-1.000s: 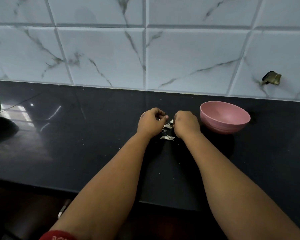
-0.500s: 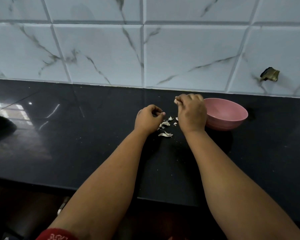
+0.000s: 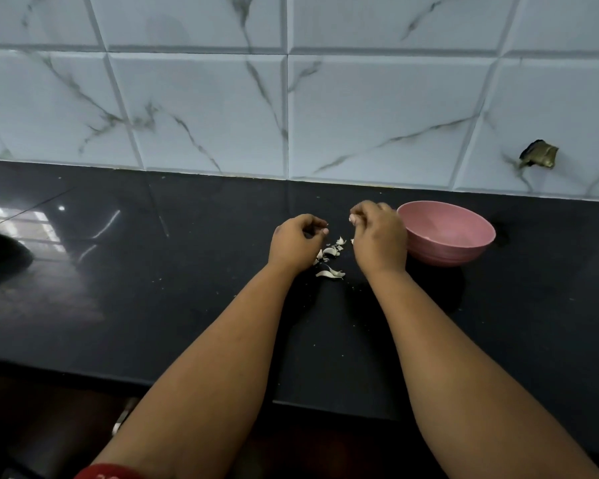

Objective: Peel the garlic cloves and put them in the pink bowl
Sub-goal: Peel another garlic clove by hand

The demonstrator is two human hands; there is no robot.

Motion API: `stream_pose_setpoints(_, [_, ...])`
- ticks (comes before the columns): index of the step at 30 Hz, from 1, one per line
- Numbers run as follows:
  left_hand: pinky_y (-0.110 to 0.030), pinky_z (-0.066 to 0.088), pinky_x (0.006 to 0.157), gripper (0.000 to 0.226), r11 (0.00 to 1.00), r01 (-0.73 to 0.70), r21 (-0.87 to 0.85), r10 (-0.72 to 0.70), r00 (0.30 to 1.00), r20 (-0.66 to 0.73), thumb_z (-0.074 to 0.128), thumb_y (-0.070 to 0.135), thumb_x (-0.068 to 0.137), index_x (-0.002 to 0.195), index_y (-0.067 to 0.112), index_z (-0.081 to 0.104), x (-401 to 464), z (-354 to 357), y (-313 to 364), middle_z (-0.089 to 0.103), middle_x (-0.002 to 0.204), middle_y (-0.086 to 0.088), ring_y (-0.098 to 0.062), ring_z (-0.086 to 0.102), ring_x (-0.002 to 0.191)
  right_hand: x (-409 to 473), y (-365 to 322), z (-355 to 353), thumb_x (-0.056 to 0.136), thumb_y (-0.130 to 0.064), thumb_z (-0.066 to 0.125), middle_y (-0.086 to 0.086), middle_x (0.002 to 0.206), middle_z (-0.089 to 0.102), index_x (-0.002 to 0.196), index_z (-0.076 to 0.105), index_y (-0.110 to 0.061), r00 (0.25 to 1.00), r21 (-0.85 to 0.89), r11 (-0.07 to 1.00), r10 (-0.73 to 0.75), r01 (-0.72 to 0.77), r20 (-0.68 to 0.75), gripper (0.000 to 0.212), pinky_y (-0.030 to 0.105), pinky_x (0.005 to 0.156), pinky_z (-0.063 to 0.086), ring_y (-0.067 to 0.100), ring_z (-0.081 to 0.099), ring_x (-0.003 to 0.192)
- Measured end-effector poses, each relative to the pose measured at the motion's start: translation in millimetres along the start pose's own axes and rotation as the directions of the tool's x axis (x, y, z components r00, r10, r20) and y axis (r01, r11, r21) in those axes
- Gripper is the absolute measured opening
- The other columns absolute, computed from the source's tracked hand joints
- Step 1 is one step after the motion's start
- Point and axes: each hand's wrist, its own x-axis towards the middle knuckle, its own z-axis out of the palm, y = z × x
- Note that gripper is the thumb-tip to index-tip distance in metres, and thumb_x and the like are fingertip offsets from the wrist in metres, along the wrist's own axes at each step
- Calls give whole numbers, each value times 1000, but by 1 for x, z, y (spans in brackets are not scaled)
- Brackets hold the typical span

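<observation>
Right hand (image 3: pixel 379 236) pinches a small pale piece, beside the pink bowl (image 3: pixel 464 252). Left hand (image 3: pixel 296 243) is curled; contents indiscernible. Garlic skins (image 3: pixel 331 262) lie between.

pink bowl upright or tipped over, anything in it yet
Upright: the pink bowl rests on its base on the black counter, opening facing up. The visible inside looks empty, but the near wall hides part of the bottom.

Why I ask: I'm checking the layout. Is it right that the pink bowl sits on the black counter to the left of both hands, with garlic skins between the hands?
Not quite: the pink bowl sits right of both hands, beside the right hand. The head view shows it. The garlic skins do lie between it and the left hand, on the black counter.
</observation>
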Motion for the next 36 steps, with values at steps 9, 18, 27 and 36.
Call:
stream_pose_setpoints(9, [-9, 46, 63, 14, 989, -32, -142, 17, 994, -105, 78, 33, 82, 89, 21, 76, 0, 1, 5, 70, 73, 10, 0, 63, 68, -7, -10, 14, 88, -2, 66, 4, 81, 71, 96, 68, -10, 854, 609, 598, 375, -521, 361, 12, 17, 66, 53, 8, 66, 66])
stream_pose_setpoints(18, [-29, 58, 75, 7, 986, -108, -129, 95, 990, -101, 75, 23, 85, 89, 28, 75, 10, 2, 2, 72, 76, 11, -6, 69, 74, -5, -17, 15, 85, 1, 69, 2, 71, 71, 84, 68, -15, 846, 644, 550, 378, -532, 375, 16, 18, 63, 55, 6, 67, 61])
stream_pose_setpoints(27, [-23, 53, 67, 4, 986, -137, -92, 133, 990, -53, 69, 18, 89, 87, 20, 65, 14, 1, 3, 67, 76, 11, -5, 63, 69, -2, -16, 16, 82, -1, 74, 5, 73, 70, 80, 68, -11, 847, 638, 559, 393, -529, 358, 12, 18, 64, 54, 6, 68, 63])
stream_pose_setpoints(36, [-18, 37, 62, 6, 995, -95, -35, 97, 993, 70, 57, 20, 97, 92, 18, 56, 16, 2, 6, 63, 81, 12, -1, 54, 69, -2, -15, 21, 80, -1, 75, 7, 73, 71, 75, 67, -15, 850, 635, 569, 406, -523, 337, 17, 27, 70, 56, 15, 71, 70])
